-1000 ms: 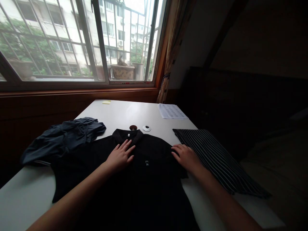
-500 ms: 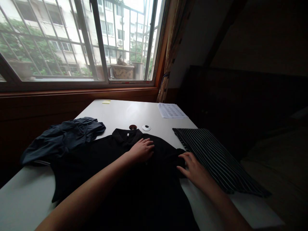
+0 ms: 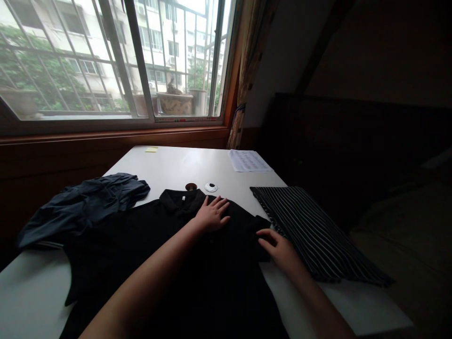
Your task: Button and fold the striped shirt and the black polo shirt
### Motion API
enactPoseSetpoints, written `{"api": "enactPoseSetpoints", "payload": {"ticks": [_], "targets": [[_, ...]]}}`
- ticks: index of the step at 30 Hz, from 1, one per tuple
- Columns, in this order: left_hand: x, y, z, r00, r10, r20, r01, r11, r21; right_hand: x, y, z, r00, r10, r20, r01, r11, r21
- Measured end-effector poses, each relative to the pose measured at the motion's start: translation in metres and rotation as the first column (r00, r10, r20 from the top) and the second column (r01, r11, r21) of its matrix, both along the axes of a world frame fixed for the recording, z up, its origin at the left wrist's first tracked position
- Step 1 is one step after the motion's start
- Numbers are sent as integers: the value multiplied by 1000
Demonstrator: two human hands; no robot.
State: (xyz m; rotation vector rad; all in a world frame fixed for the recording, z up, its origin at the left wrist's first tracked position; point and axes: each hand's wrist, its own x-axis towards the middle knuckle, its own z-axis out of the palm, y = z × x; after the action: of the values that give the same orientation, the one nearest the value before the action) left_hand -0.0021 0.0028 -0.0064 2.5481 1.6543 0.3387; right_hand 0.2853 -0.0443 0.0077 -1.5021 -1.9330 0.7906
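Observation:
A black collared shirt (image 3: 183, 263) lies spread out, its collar (image 3: 181, 200) with a small white label facing the far side. My left hand (image 3: 212, 214) rests flat on the shirt's upper right part, just beside the collar, with fingers spread. At the right sleeve (image 3: 261, 252), my right hand (image 3: 278, 247) touches the black cloth. Its thumb and fingers are curved and a little apart, and no fold of cloth shows between them.
The white table (image 3: 169, 162) carries a crumpled dark blue-grey garment (image 3: 88, 202) on the left and a striped dark cloth (image 3: 310, 230) on the right. Farther back are printed papers (image 3: 249, 161), a yellow note (image 3: 151, 149), a round hole (image 3: 191, 187) and a white disc (image 3: 211, 187).
My left hand has spread its fingers flatter on the shirt. My right thumb and fingers have come closer together at the sleeve. The whole view has shifted slightly.

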Motion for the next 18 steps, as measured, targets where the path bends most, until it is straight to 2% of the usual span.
{"api": "enactPoseSetpoints", "payload": {"ticks": [3,7,12,14,18], "targets": [[0,1,-1,1000,4,-3,-4,1000,-9,11,-7,5,999,-9,40,10,1000,-27],[0,2,-2,1000,-6,-14,6,1000,-15,14,-19,7,981,73,180,-60,995,-76],[0,2,-4,1000,-12,-16,12,1000,3,11,-24,13,946,130,296,-113,991,-73],[1,1,-4,1000,-10,-8,10,1000,7,7,-23,22,918,119,377,-117,993,-28],[1,0,-4,1000,-1,18,0,1000,25,-18,-19,45,875,71,479,-180,966,187]]}}
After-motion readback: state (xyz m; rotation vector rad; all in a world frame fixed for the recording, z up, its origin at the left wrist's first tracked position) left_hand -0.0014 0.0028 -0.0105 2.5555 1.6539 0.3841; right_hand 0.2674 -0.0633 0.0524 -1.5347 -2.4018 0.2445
